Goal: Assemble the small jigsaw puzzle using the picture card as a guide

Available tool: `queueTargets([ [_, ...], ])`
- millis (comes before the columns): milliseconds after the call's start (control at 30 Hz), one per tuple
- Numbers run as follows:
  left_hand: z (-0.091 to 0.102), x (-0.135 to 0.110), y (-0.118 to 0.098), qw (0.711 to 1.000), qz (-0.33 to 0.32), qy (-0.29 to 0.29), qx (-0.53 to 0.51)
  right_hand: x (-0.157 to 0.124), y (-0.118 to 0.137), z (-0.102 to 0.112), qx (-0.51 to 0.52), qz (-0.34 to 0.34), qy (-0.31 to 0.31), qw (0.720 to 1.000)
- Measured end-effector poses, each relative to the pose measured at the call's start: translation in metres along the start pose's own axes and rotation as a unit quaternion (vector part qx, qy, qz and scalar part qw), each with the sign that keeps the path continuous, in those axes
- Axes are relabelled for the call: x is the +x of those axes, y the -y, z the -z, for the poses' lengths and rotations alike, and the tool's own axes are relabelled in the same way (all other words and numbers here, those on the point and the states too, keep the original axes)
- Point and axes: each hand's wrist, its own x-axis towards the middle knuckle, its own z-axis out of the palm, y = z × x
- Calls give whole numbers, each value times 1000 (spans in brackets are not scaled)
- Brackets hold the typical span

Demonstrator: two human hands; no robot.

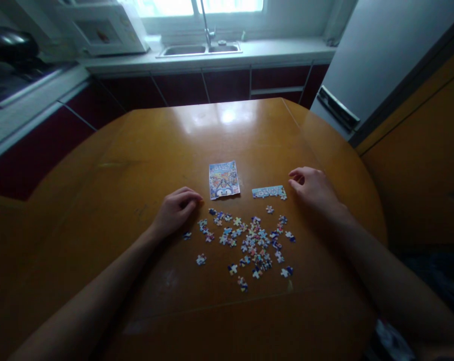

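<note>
My left hand (177,208) rests on the table left of a small picture sheet (224,181), its fingers loosely bent and nothing visible in them. To the right, my right hand (312,185) lies with thumb and fingers curved apart, just beside a joined strip of puzzle pieces (269,192). No piece shows between those fingers. The strip has light blue printing like the top of the picture sheet. Nearer to me, many loose puzzle pieces (253,243) are spread in a heap between my forearms. One single piece (269,209) lies just below the strip.
The wooden table (136,145) has a rounded edge. Beyond it stand a counter with a double sink (200,50) and a white microwave (102,30). A stove (23,80) is at far left, and a fridge (385,55) at right.
</note>
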Motion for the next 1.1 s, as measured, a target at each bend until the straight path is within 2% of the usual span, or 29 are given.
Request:
queueTargets([
  [200,-1,0,1,1000,2,-1,-5,-4,9,-5,109,154,31,982],
  [333,-3,-1,-2,1000,4,-8,-10,-13,19,-11,130,242,72,959],
  [400,-3,-1,-3,1000,6,-10,-14,-16,23,-15,130,261,86,953],
  [500,-3,-1,-3,1000,9,-10,-17,-17,23,-18,117,240,71,961],
  [667,-4,-1,-3,1000,8,-6,-27,-9,14,-14,114,166,-6,980],
  [833,-5,-1,-4,1000,11,5,-10,-6,8,-7,114,103,-72,985],
  [1100,-4,-2,-5,1000,12,16,10,-8,11,-9,126,79,-83,985],
])
